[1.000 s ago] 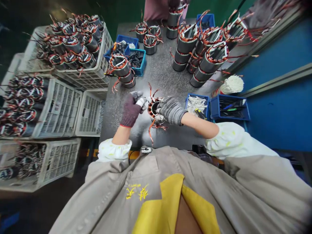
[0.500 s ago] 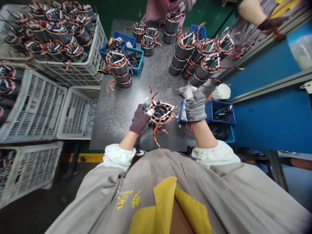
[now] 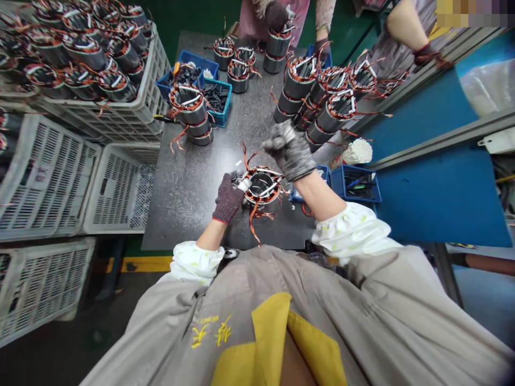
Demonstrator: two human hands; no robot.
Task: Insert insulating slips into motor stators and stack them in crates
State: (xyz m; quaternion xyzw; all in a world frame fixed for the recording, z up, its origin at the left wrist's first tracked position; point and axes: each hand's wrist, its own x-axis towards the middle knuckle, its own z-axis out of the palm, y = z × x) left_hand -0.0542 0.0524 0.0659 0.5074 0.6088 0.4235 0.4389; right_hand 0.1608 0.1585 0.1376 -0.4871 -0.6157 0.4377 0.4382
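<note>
A motor stator [image 3: 261, 186] with copper windings and loose wire ends stands on the dark speckled table [image 3: 189, 187] in front of me. My left hand [image 3: 228, 197], in a dark glove, grips the stator's left rim, where a white sleeve piece shows by the thumb. My right hand [image 3: 290, 151], in a grey knit glove, is raised just above and behind the stator. Its fingers are closed on a small pale strip.
Stacks of wound stators [image 3: 322, 107] stand at the back right, and another stack [image 3: 192, 117] at the left. Blue bins [image 3: 355, 182] of small parts sit to the right. White crates [image 3: 120, 110] full of stators line the left. Other people's gloved hands [image 3: 277, 15] work at the far end.
My right hand went from the stator to the blue bin at the right. It has come back over the stator, lifted and closed on a pale strip. My left hand stayed on the rim.
</note>
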